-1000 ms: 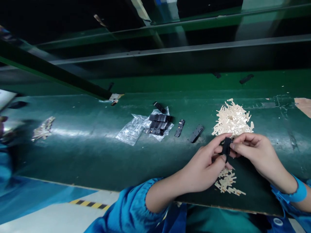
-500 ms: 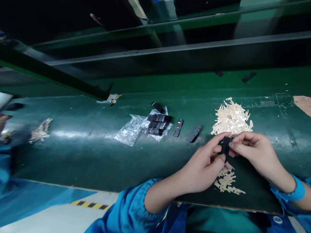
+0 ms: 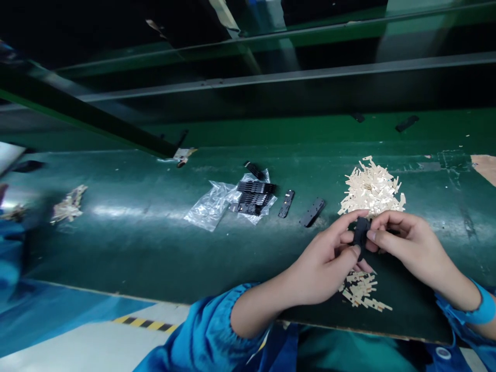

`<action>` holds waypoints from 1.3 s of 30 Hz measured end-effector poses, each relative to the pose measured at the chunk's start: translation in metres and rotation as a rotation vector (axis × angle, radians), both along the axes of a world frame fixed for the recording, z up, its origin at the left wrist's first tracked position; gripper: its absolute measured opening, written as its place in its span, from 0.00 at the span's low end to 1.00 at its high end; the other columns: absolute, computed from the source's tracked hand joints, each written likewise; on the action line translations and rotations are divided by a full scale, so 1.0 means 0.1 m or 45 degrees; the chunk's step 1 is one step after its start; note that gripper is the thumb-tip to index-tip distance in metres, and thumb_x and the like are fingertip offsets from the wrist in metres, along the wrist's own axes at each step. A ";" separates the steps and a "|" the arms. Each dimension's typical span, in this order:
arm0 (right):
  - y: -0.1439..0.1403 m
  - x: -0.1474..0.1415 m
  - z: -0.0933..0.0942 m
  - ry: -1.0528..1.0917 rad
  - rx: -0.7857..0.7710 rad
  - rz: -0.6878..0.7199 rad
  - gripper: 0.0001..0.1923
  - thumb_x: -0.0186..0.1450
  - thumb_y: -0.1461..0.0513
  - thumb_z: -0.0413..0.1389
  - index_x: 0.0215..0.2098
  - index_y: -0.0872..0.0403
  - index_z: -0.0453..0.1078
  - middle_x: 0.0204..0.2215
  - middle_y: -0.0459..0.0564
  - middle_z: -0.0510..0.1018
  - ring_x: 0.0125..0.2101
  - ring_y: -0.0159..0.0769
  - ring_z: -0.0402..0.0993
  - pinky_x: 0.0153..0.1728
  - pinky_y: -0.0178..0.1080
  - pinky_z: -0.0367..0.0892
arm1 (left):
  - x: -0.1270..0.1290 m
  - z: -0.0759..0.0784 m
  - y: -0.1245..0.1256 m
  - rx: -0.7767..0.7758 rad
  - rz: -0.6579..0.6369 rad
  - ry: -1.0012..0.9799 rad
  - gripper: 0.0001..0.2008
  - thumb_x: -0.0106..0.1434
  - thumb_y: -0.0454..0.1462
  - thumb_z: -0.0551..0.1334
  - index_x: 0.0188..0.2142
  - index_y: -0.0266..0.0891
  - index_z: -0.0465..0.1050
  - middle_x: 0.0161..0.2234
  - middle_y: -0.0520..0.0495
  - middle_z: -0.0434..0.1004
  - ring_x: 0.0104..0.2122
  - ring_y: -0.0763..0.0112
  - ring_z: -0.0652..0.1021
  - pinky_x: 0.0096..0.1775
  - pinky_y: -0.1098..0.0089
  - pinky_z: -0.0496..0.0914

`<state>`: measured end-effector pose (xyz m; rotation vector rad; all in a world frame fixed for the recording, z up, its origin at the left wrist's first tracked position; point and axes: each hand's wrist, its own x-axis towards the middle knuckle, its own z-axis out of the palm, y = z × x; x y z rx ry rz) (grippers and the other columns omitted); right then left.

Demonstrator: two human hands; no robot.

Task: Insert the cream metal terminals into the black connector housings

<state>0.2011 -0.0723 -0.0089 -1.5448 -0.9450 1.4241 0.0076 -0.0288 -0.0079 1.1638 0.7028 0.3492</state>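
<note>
My left hand is closed around a small oblong black plastic part, thumb on its near end. Against the part's right side press the thumb and fingers of my right hand; whether a smaller piece is pinched there is hidden. Just beyond my hands lies a large heap of flat pale metal strips. A smaller pile of the same strips lies below my fingers, near the bench edge. To the left rest a black housing and a narrower black piece with small metal spots.
Stacked black parts lie on a clear plastic bag mid-bench. A slanting green post meets the bench at left. Another strip pile lies far left, near a person's blue sleeve. Two dark pieces sit at the back right.
The view has shifted slightly. Both hands keep nearly the same grip on the black plastic part, with only slight finger movement.
</note>
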 end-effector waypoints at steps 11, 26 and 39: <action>-0.01 -0.03 -0.03 -0.027 -0.054 -0.006 0.06 0.54 0.58 0.62 0.24 0.51 0.73 0.23 0.45 0.74 0.26 0.37 0.71 0.28 0.39 0.63 | 0.00 -0.01 -0.02 0.046 -0.002 0.017 0.29 0.71 0.30 0.55 0.71 0.41 0.55 0.41 0.46 0.80 0.35 0.67 0.85 0.42 0.66 0.79; -0.04 -0.04 -0.06 -0.165 0.012 -0.036 0.07 0.53 0.59 0.65 0.27 0.52 0.73 0.23 0.43 0.70 0.25 0.34 0.67 0.25 0.37 0.63 | 0.01 -0.05 -0.02 0.068 -0.001 -0.037 0.28 0.72 0.31 0.55 0.71 0.40 0.55 0.40 0.45 0.79 0.35 0.65 0.85 0.41 0.64 0.79; -0.04 0.01 -0.01 0.006 0.106 0.102 0.12 0.65 0.56 0.64 0.27 0.51 0.73 0.21 0.45 0.78 0.24 0.34 0.71 0.27 0.36 0.65 | -0.01 -0.08 0.02 0.086 -0.017 -0.076 0.28 0.74 0.35 0.56 0.72 0.42 0.56 0.36 0.49 0.75 0.32 0.69 0.83 0.40 0.65 0.79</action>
